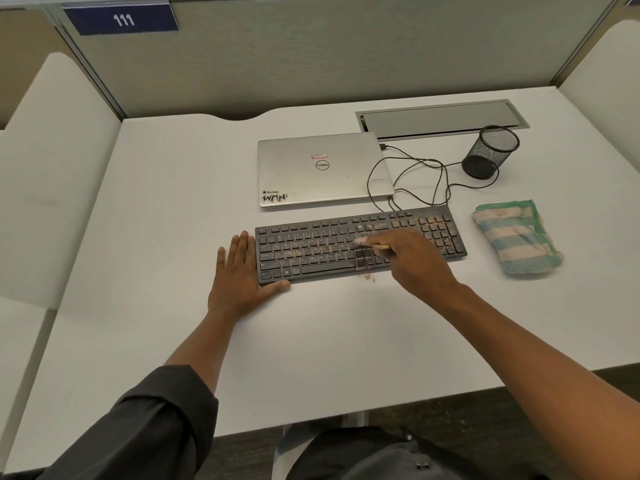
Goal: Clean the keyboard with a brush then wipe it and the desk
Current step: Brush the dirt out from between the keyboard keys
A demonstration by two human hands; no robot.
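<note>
A black, dusty keyboard (311,247) lies on the white desk (173,237). My right hand (415,261) grips a small brush (370,244) with a wooden handle; its blurred bristles touch the keys right of the keyboard's middle. My left hand (242,271) lies flat on the desk with straight fingers, against the keyboard's left end, the thumb along its front edge. A little dirt (367,277) lies on the desk just in front of the keyboard. A folded green and beige cloth (516,237) rests to the right of the keyboard.
A closed silver laptop (322,169) sits behind the keyboard, with a black cable (415,181) looping between them. A black mesh pen cup (490,152) stands at the back right, before a metal cable hatch (440,117). Partition walls enclose the desk.
</note>
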